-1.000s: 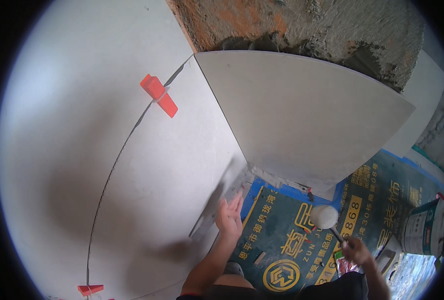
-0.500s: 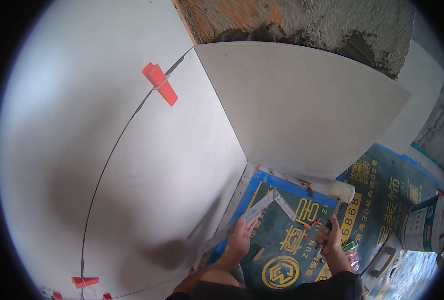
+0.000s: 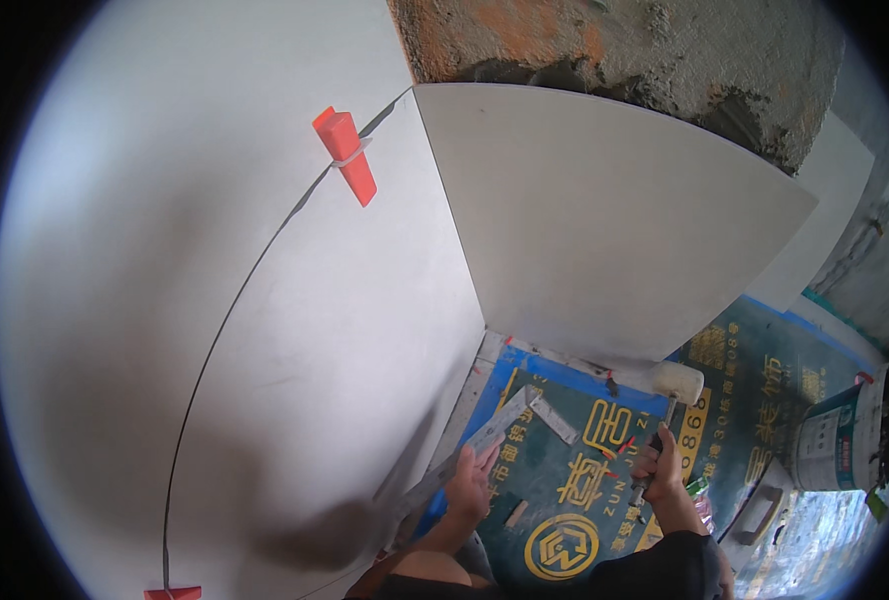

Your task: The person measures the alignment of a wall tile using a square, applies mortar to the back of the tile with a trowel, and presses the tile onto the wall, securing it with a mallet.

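Observation:
My left hand (image 3: 468,487) is closed on the long arm of a metal L-shaped square (image 3: 503,424), low beside the large pale wall tile (image 3: 365,330). The square's short arm (image 3: 555,415) angles out over the green floor covering. To the right, my right hand (image 3: 663,470) grips the dark handle of a mallet (image 3: 679,380). Its thick whitish head points away from me, near the foot of the second pale tile (image 3: 605,220). A red wedge (image 3: 347,155) in a thin clip sits across the seam of the left wall tiles.
Green protective sheeting (image 3: 585,480) with yellow print and blue tape covers the floor. At right stand a bucket (image 3: 835,445) and a flat trowel with a pale handle (image 3: 760,515). Small red pieces lie between my hands. Rough mortar (image 3: 665,60) shows above the second tile.
The view has shifted slightly. My left hand and the square have moved a little left and down, and more of the square's long arm shows. My right hand still holds the mallet, its handle more visible.

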